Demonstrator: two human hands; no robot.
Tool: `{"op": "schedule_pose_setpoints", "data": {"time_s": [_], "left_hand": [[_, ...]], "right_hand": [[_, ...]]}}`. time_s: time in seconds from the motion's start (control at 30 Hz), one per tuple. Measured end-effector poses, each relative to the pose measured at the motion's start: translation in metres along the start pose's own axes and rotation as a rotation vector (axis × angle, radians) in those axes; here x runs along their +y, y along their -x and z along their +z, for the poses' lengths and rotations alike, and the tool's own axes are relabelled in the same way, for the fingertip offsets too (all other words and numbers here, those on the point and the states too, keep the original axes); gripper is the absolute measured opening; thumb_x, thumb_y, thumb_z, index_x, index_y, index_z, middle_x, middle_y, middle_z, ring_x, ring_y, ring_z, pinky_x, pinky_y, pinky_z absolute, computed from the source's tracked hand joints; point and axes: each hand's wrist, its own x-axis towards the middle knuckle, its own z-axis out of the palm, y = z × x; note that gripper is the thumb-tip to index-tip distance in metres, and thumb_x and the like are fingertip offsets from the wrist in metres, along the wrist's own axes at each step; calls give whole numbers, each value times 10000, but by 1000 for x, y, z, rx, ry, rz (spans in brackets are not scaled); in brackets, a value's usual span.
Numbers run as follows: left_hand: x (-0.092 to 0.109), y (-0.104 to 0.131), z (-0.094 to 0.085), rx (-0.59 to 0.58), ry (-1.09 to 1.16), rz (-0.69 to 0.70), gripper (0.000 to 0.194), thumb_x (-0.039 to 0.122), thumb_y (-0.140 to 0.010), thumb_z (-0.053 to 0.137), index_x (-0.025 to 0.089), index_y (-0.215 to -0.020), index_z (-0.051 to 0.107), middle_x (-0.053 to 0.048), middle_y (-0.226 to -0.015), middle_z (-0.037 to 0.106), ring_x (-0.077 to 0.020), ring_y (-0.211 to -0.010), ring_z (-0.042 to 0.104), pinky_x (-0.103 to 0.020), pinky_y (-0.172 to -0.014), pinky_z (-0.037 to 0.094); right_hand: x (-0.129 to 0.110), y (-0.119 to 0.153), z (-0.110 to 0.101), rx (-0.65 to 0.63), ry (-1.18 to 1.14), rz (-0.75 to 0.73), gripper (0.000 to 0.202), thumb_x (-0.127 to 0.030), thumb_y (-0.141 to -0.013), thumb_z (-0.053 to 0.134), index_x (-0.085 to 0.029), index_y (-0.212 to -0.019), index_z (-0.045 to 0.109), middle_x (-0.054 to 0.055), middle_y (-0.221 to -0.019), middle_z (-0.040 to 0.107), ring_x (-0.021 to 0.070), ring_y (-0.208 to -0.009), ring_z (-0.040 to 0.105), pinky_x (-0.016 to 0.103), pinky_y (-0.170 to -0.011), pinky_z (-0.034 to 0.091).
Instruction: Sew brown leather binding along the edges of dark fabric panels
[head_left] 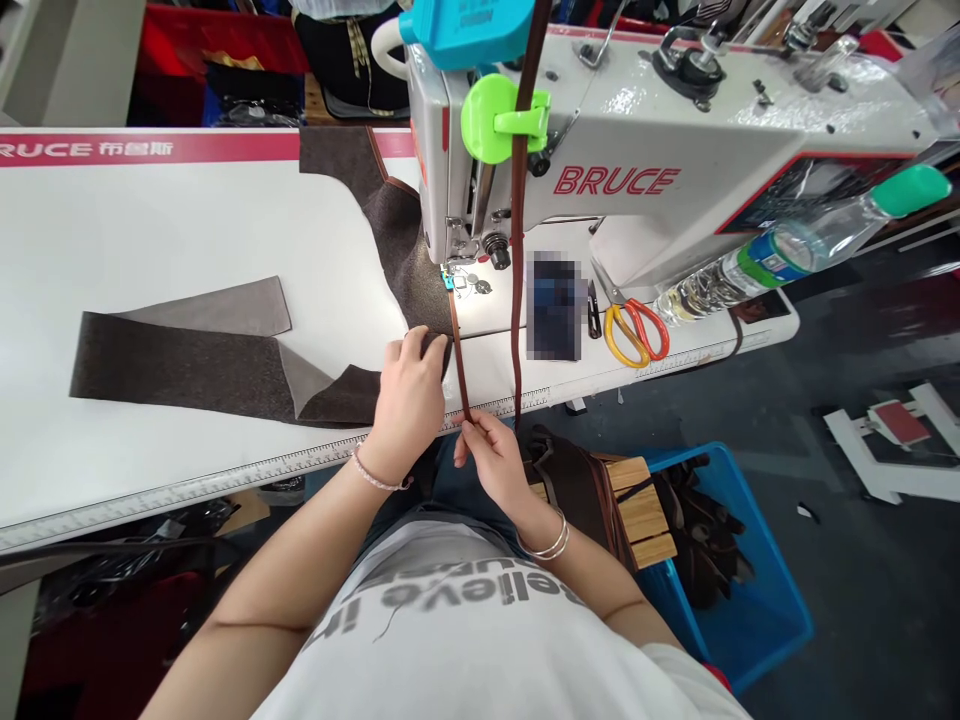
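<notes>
A dark brown fabric piece [187, 365] with a grey underside lies across the sewing machine table, partly folded, and runs up under the machine's needle area. My left hand [411, 400] is closed on its near edge, fingers curled over the cloth; the thumb is hidden. My right hand [491, 455] pinches a narrow reddish-brown binding strip [460, 375] at the table's front edge. That strip leads up to the small blue guide [448, 278] by the presser foot. Another length of brown strip [518, 250] hangs down past a green clip [491, 118] on the machine head.
The white sewing machine [630, 130] stands across the back right. Orange-handled scissors [637, 332], a dark blurred-out item [553, 310] and a water bottle [795, 245] lie on the right. A wooden stool [643, 510] and blue bin [757, 600] stand below.
</notes>
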Motion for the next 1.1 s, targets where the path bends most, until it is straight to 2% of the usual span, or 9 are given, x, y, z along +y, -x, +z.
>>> {"op": "schedule_pose_setpoints", "data": {"time_s": [0.17, 0.3, 0.37, 0.5, 0.67, 0.77, 0.87, 0.93, 1.1], "left_hand": [[-6, 18, -30, -187, 121, -223, 582, 174, -824, 580, 130, -1370, 382, -174, -1161, 572, -333, -1013, 621, -424, -770, 533], [-10, 40, -48, -369, 259, -252, 410, 282, -871, 531, 176, -1253, 428, -133, -1090, 641, -324, -1014, 636, -402, -781, 511], [-10, 52, -53, -517, 380, -220, 338, 332, -888, 502, 206, -1197, 450, -105, -1056, 664, -308, -971, 651, -381, -766, 499], [-12, 73, -54, -840, 641, -84, 326, 404, -895, 490, 239, -1176, 489, -62, -1038, 687, -256, -900, 658, -317, -720, 473], [-16, 94, -32, -1109, 669, 5, 311, 461, -888, 484, 195, -936, 637, -42, -907, 701, -213, -782, 636, -286, -652, 438], [-18, 108, -6, -1095, 682, 21, 355, 467, -881, 487, 199, -1021, 674, -50, -1020, 718, -226, -881, 650, -289, -718, 460], [-19, 119, 25, -1054, 512, -56, 407, 507, -863, 482, 173, -874, 716, -80, -892, 738, -240, -780, 662, -306, -673, 469], [-20, 124, 43, -990, 433, -95, 400, 491, -860, 493, 163, -843, 720, -98, -844, 737, -250, -765, 667, -314, -675, 476], [-30, 131, 75, -780, 317, -156, 288, 335, -886, 498, 153, -994, 694, -140, -968, 726, -292, -971, 663, -362, -838, 482]], "right_hand": [[7, 3, 2, -17, -17, 31, 328, -497, -886, 576, -180, -956, 618, 20, -700, 677, 134, -570, 630, 276, -613, 523], [7, 5, 3, -24, -45, 53, 314, -489, -871, 604, -187, -958, 605, 53, -834, 720, 162, -700, 684, 311, -723, 556], [6, 6, 4, -44, -51, 60, 304, -487, -866, 608, -197, -955, 604, 39, -840, 712, 165, -714, 681, 305, -714, 555], [4, 9, 3, -89, -37, 39, 265, -451, -844, 635, -208, -949, 627, 14, -834, 682, 171, -753, 651, 278, -663, 536], [4, 12, 1, -10, 0, 12, 277, -308, -765, 707, -187, -1005, 638, 31, -940, 703, 199, -880, 641, 301, -785, 512], [3, 14, -1, 21, 14, -4, 278, -247, -742, 676, -181, -1011, 647, 34, -962, 697, 202, -900, 624, 307, -817, 491], [3, 16, -2, 40, 34, -7, 194, -204, -712, 600, -183, -900, 643, 13, -856, 664, 190, -835, 588, 290, -764, 470], [5, 17, -2, 38, 67, -17, 138, -182, -677, 542, -187, -800, 603, -7, -748, 600, 173, -748, 539, 273, -689, 442], [13, 18, -1, -4, 271, -96, 87, -135, -606, 426, -207, -652, 438, -42, -604, 389, 128, -594, 352, 253, -558, 304]]}}
